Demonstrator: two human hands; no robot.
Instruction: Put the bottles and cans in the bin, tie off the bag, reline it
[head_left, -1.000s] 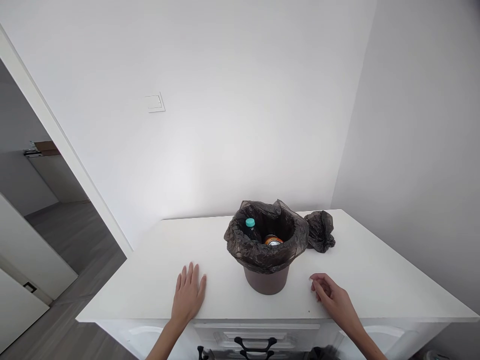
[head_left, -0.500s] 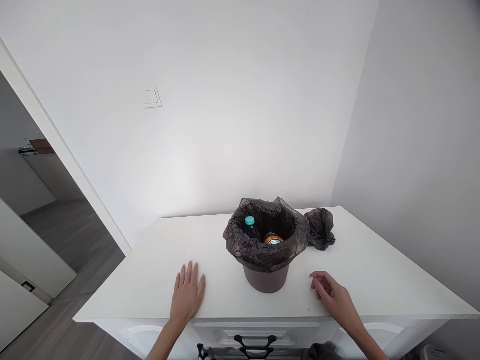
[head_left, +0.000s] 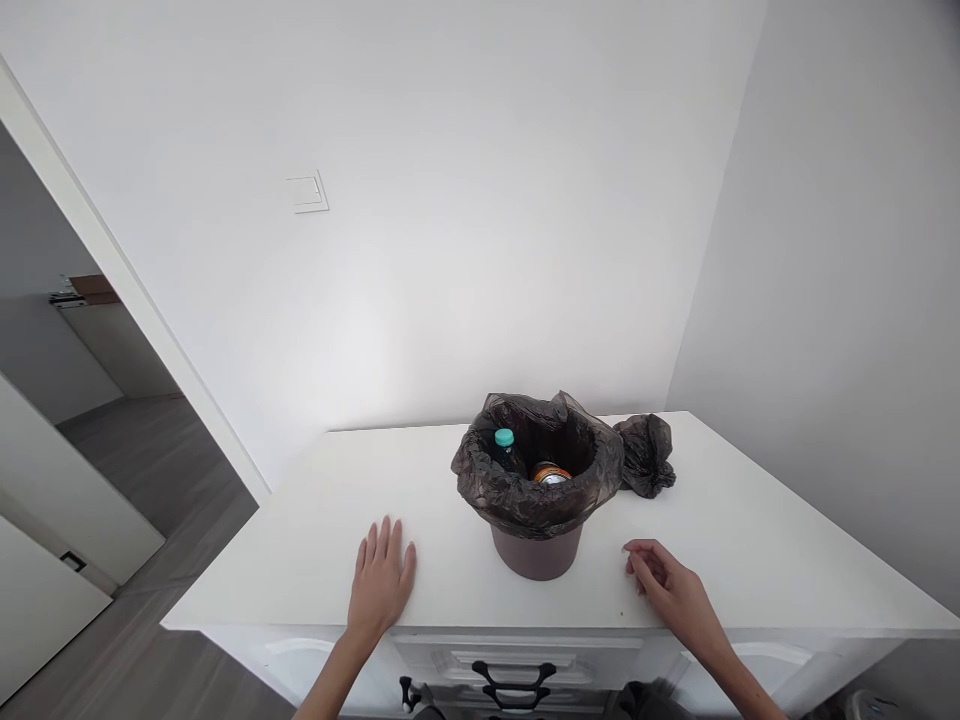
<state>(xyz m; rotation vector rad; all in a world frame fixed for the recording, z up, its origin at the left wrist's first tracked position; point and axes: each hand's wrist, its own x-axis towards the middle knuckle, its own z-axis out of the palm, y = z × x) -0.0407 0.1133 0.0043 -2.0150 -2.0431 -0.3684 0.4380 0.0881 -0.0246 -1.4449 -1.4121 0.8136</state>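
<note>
The left hand [head_left: 379, 580] lies palm down to the left of the bin [head_left: 536, 558], in front of it and well apart, its fingers spread and slightly fanned, nothing under them that shows. The right hand [head_left: 666, 580] rests to the right of the bin and a little in front, its fingers loosely curled with the thumb close to the forefinger; whether anything is tucked inside cannot be told. Neither hand touches the bin.

The bin stands upright on the white counter [head_left: 300, 560], between the two hands and farther back. A dark translucent liner [head_left: 536, 508] is folded over its rim and hangs down around the outside. Inside the bin, towards its left, a dark bottle [head_left: 510, 461] shows its teal cap; at the front, right of the bottle, sits an orange and silver can [head_left: 551, 474], partly hidden by the liner.

Just beside the bin, behind and to the right, lies a crumpled dark bag [head_left: 646, 455]. A small dark speck [head_left: 622, 613] marks the counter in front of the bin, to the right. Below the bin, on the counter's front, are black handles [head_left: 514, 672]. Behind it rises a white wall [head_left: 525, 250], with a switch [head_left: 307, 191] above and to the bin's left.
</note>
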